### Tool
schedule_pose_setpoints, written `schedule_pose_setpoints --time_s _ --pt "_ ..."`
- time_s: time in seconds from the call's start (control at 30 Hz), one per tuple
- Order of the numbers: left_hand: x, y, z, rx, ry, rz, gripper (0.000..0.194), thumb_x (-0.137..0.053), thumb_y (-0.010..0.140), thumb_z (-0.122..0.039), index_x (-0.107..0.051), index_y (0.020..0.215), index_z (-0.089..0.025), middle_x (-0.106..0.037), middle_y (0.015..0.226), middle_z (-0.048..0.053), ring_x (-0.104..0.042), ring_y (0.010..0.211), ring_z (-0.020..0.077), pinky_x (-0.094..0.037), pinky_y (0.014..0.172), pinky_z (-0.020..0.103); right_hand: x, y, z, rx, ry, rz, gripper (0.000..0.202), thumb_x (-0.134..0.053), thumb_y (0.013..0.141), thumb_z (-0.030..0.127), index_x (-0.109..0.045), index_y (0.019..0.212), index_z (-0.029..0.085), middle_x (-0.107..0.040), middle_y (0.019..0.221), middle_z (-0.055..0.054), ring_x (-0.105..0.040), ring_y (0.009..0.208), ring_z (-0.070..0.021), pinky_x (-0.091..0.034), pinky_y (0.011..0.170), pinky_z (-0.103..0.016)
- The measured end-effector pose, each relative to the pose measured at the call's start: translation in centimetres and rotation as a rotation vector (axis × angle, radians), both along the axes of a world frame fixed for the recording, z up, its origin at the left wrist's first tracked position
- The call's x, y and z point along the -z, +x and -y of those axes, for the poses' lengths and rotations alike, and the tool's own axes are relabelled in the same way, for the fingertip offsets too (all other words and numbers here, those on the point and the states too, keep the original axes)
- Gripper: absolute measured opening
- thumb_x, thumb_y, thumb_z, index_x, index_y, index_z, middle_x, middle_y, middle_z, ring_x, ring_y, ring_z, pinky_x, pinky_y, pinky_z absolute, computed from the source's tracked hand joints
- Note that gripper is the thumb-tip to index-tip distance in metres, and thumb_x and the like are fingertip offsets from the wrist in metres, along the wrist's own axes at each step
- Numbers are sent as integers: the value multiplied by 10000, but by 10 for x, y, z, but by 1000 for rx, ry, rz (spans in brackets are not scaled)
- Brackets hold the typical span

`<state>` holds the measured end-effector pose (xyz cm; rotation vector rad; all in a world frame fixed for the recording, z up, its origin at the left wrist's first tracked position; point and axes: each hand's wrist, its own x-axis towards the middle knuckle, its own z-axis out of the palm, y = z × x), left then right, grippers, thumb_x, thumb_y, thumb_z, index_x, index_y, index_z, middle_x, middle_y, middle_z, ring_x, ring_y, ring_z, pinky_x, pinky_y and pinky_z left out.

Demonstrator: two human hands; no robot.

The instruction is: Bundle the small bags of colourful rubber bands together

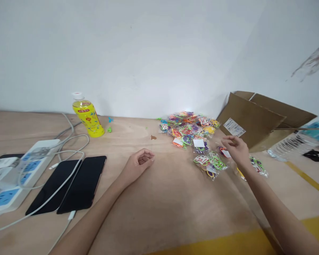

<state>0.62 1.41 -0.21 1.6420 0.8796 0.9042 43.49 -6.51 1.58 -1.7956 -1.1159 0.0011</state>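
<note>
My left hand [140, 161] rests on its side on the wooden table, with its fingers loosely curled, a gap before the thumb, and nothing in it. Over the right side of the table is my right hand [237, 150], fingers bent loosely and pointing left, with no held thing visible. Close to its fingertips lies a small clear packet with a white label [225, 153]. Several more packets of colourful plastic pieces [210, 163] lie to the left of that hand, and a larger pile of packets [188, 128] sits against the wall. Another packet [258, 166] shows beyond my right wrist.
An open cardboard box [251, 118] leans at the back right, beside clear plastic packaging [291, 144]. At left stand a yellow drink bottle [88, 118] and a white power strip [26, 173] with cables. Two black phones [82, 184] lie near my left forearm.
</note>
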Motion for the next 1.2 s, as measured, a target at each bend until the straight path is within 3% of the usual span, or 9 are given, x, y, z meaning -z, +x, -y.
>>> schedule_pose_setpoints --time_s 0.13,0.27,0.47,0.6,0.7,0.83,1.03,1.13,1.2 --pt "-4 7 12 98 175 -222 199 -658 910 -384 -690 953 -193 -677 811 28 -613 727 170 -473 642 254 24 12 67 -27 -151 74 323 -626 858 508 -702 927 202 -709 1011 -127 -696 817 -256 -578 669 -381" --pt "-7 19 29 181 396 -304 238 -666 911 -313 -662 1132 -225 -676 1145 66 -629 1077 240 -513 966 370 34 -20 99 -218 -144 312 322 -616 912 467 -685 1124 235 -667 1186 -124 -673 1045 -289 -581 884 -458" --pt "-7 37 46 241 549 -321 639 -713 909 -372 -453 1485 -278 -465 1528 96 -436 1413 291 -380 1198 468 35 -104 90 -517 -181 424 385 -544 991 348 -574 1368 278 -597 1308 -119 -602 1235 -289 -529 1058 -483" --pt "-2 39 39 179 536 -299 455 -667 954 -372 -581 1394 -296 -571 1450 68 -513 1353 272 -426 1162 456 34 -139 79 -651 -148 426 420 -506 1012 289 -517 1432 273 -583 1319 -129 -588 1247 -279 -528 1061 -486" --pt "4 35 30 95 475 -251 259 -583 1003 -347 -706 1219 -274 -693 1284 56 -616 1219 252 -491 1076 430 35 -145 75 -660 -135 424 422 -489 1018 263 -505 1440 265 -573 1319 -139 -580 1246 -282 -528 1053 -497" --pt "6 27 21 -18 424 -239 251 -546 1018 -370 -760 1079 -253 -761 1096 53 -681 1049 246 -542 953 406 37 -141 76 -634 -164 416 436 -483 1017 259 -494 1452 273 -559 1330 -140 -566 1259 -289 -519 1057 -514" --pt "5 17 13 185 565 -294 527 -831 813 -421 -676 1299 -291 -645 1378 73 -583 1268 283 -441 1113 462 41 -138 75 -581 -157 413 424 -508 993 260 -514 1417 260 -575 1312 -134 -567 1252 -294 -520 1051 -513" --pt "6 15 12 154 634 -304 198 -695 943 -322 -746 1132 -290 -710 1256 55 -634 1174 247 -466 1054 437 43 -138 75 -550 -153 431 455 -511 993 272 -490 1447 267 -573 1301 -138 -563 1248 -299 -526 1036 -519" --pt "6 15 12 106 663 -286 138 -630 982 -291 -766 1006 -274 -739 1168 47 -657 1103 234 -478 1006 419 42 -141 77 -494 -127 467 475 -533 987 290 -487 1459 266 -550 1324 -152 -551 1249 -313 -526 1023 -537"
